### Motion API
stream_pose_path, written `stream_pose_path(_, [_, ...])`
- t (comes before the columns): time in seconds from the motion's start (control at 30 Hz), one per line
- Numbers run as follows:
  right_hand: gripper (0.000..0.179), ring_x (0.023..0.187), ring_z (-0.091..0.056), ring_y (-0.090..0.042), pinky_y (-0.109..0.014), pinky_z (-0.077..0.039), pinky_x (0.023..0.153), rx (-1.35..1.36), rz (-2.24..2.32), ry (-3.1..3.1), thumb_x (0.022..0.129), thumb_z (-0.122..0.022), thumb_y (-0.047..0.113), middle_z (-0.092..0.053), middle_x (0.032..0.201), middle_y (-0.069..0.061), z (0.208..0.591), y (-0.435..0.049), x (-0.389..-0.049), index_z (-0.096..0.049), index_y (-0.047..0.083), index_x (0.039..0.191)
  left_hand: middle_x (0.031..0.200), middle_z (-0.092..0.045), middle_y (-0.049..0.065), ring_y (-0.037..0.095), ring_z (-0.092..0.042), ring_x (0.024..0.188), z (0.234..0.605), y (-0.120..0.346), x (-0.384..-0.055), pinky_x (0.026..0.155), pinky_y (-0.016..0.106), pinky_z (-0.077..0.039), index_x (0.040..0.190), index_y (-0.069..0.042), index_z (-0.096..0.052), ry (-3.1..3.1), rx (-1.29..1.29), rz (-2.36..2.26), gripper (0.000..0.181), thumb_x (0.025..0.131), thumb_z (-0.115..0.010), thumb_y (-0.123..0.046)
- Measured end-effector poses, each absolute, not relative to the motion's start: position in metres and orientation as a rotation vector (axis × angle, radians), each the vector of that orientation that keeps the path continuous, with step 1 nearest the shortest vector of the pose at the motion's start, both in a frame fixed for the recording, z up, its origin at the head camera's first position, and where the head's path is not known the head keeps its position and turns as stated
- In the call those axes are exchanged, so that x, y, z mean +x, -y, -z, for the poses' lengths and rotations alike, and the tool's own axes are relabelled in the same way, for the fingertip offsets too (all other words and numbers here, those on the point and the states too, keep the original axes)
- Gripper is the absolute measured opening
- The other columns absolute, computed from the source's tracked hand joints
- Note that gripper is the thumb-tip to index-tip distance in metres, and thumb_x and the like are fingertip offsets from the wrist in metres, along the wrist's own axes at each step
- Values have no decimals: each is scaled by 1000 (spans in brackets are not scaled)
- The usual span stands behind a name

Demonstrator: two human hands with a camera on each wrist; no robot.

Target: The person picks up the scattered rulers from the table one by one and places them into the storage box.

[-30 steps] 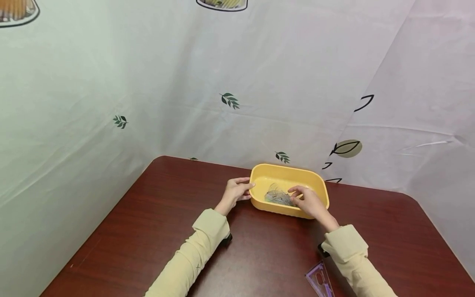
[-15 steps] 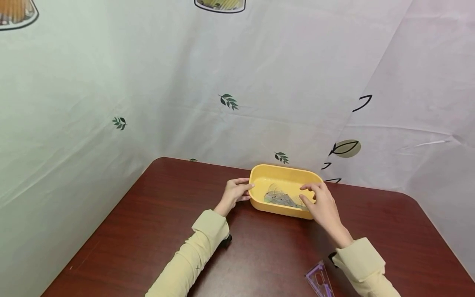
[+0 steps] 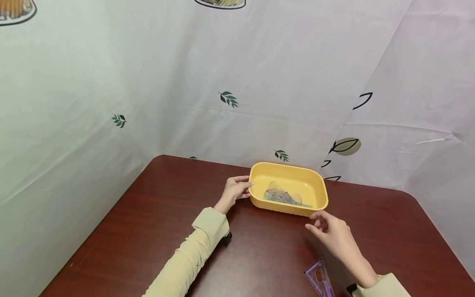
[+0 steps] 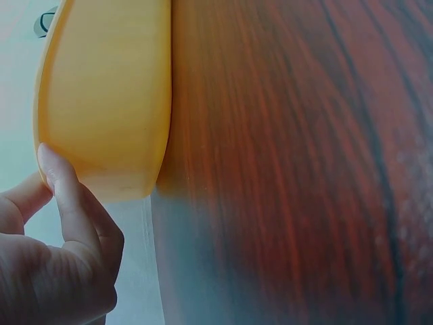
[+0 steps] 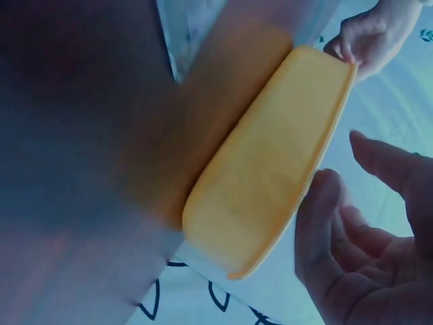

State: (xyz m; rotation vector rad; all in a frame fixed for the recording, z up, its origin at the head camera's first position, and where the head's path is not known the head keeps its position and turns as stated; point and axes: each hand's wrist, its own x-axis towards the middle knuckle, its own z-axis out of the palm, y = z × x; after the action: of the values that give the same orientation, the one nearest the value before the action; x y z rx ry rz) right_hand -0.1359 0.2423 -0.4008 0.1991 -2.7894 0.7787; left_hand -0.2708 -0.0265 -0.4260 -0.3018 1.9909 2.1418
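Observation:
My left hand pinches the left rim of a yellow plastic tray at the table's far side. The left wrist view shows the thumb inside the rim and fingers behind it. Inside the tray lie clear plastic pieces with rounded outlines, small dark dots and a green strip. My right hand hovers off the tray's near right corner, thumb and fingers apart and loosely bent, holding nothing. In the right wrist view, that hand overlaps the tray's edge, while the tray's contents are hidden behind its wall.
A clear set square with purple markings lies on the dark red wooden table, near the front and left of my right forearm. A pale cloth backdrop with leaf prints hangs close behind the tray.
My right hand has drawn back from the pieces inside the tray, over its right end, toward me and to the right. The left hand has kept its grip on the rim.

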Motion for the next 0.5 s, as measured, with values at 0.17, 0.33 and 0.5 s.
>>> stream_pose_path(0.17, [35, 62, -51, 3, -20, -44, 57, 132, -803, 2944, 73, -83, 30, -58, 73, 8, 406, -249, -119, -67, 10, 96, 70, -63, 1, 9, -57, 51, 425, 27, -271, 50, 17, -56, 124, -1, -62, -2006, -297, -2133, 40, 86, -72, -9])
stream_pose_path(0.33, [52, 61, -45, 2, -20, -39, 58, 99, -820, 3105, 65, -87, 39, -56, 79, 7, 414, -259, -106, -63, 10, 101, 67, -62, 0, 9, -57, 52, 425, 27, -270, 50, 17, -56, 125, -2, -62, -2010, -298, -2129, 41, 86, -72, -9])
stream_pose_path(0.5, [62, 64, -44, -4, -21, -38, 58, 77, -867, 3234, 56, -92, 39, -54, 83, 5, 421, -265, -96, -60, 11, 101, 67, -62, 0, 8, -57, 52, 426, 27, -270, 50, 17, -56, 125, -2, -62, -2008, -291, -2132, 41, 86, -72, -9])
